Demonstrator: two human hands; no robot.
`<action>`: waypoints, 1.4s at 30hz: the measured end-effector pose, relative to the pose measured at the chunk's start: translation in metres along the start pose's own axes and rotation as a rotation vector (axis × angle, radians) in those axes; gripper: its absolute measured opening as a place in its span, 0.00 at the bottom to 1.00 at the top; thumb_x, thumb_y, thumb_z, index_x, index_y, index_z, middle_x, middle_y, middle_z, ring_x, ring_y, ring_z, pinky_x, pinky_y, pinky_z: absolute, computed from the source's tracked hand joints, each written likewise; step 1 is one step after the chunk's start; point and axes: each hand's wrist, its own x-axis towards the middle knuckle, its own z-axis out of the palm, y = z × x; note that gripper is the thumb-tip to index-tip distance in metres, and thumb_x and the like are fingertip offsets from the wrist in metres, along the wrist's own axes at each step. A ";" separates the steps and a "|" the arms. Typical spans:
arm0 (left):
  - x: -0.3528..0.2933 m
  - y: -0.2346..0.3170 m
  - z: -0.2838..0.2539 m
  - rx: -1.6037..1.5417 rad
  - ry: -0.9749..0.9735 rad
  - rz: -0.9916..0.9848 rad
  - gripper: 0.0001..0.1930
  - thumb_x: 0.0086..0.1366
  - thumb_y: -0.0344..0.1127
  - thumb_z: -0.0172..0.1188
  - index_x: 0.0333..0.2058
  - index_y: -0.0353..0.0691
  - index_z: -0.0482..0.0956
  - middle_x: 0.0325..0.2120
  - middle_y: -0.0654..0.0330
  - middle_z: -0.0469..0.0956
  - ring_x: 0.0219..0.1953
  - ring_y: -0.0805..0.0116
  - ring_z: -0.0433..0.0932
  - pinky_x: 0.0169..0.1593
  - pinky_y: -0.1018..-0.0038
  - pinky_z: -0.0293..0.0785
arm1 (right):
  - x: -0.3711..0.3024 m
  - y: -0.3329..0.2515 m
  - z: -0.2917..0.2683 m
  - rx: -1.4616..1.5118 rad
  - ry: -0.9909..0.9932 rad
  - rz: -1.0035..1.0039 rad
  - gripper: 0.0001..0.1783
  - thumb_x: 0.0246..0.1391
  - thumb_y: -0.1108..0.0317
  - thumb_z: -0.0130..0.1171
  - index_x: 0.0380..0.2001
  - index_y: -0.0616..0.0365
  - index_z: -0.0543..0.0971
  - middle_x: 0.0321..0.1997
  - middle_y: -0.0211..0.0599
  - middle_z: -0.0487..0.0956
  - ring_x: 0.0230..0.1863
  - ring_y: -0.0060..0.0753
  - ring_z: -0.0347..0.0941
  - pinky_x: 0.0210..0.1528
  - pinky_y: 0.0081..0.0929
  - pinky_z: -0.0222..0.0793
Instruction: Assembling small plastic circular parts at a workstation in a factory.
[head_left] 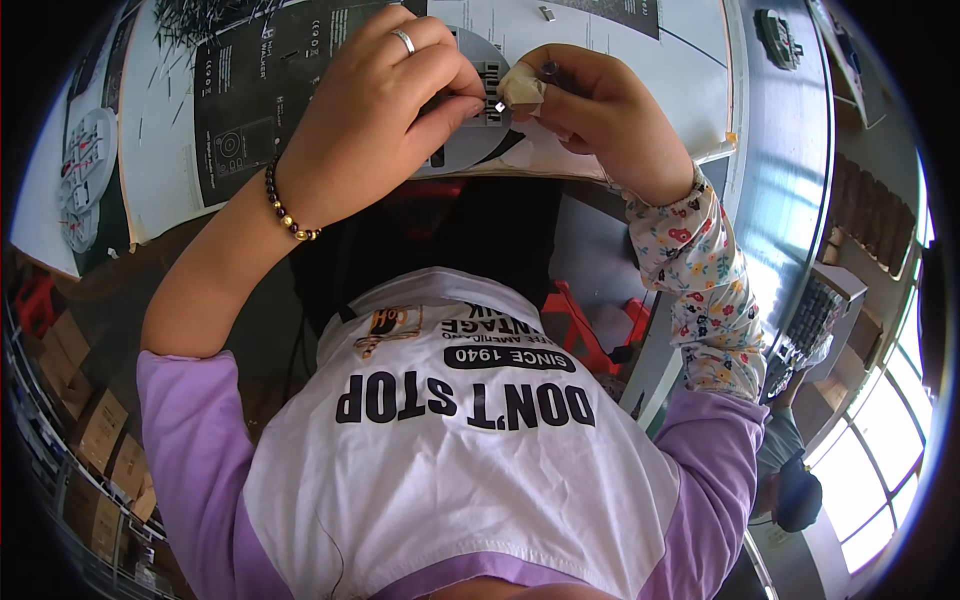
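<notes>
A round grey plastic part [468,150] with a slotted block in its middle lies on the work surface between my hands. My left hand [390,100], with a ring and a beaded bracelet, reaches over it from the left. Its thumb and forefinger are pinched together at the slotted block; whatever they hold is hidden. From the right, my right hand [600,105] curls around a slim dark tool [550,70], only partly visible. Tan wrapping [524,92] covers its fingertip area, and a small shiny piece [500,106] shows at the tip beside the block.
Thin black pieces [195,20] are heaped at the far left, next to a black printed sheet [235,130]. A small metal piece [547,13] lies farther back. More grey parts [88,165] sit at the left; another part [778,40] is on the right-hand bench. A person [795,490] is at far right.
</notes>
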 end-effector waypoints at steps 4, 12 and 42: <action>0.002 -0.025 0.029 -0.076 0.168 0.143 0.11 0.54 0.27 0.70 0.36 0.37 0.79 0.35 0.57 0.76 0.41 0.55 0.74 0.48 0.62 0.72 | 0.002 0.000 0.001 0.097 0.043 0.057 0.15 0.63 0.68 0.54 0.49 0.63 0.77 0.32 0.25 0.80 0.24 0.07 0.58 0.23 0.12 0.52; 0.003 0.005 -0.003 0.059 -0.027 0.024 0.15 0.53 0.27 0.71 0.37 0.33 0.76 0.39 0.50 0.74 0.44 0.47 0.72 0.49 0.58 0.71 | 0.008 0.002 -0.009 0.053 0.018 0.151 0.13 0.60 0.69 0.58 0.46 0.65 0.78 0.30 0.26 0.78 0.24 0.08 0.59 0.23 0.13 0.52; -0.038 0.018 0.014 0.096 0.048 -0.026 0.27 0.48 0.38 0.75 0.49 0.47 0.79 0.50 0.66 0.72 0.54 0.60 0.70 0.66 0.43 0.61 | -0.037 -0.012 0.038 -0.923 0.299 -0.539 0.10 0.56 0.72 0.57 0.41 0.61 0.81 0.34 0.38 0.75 0.28 0.28 0.72 0.27 0.24 0.73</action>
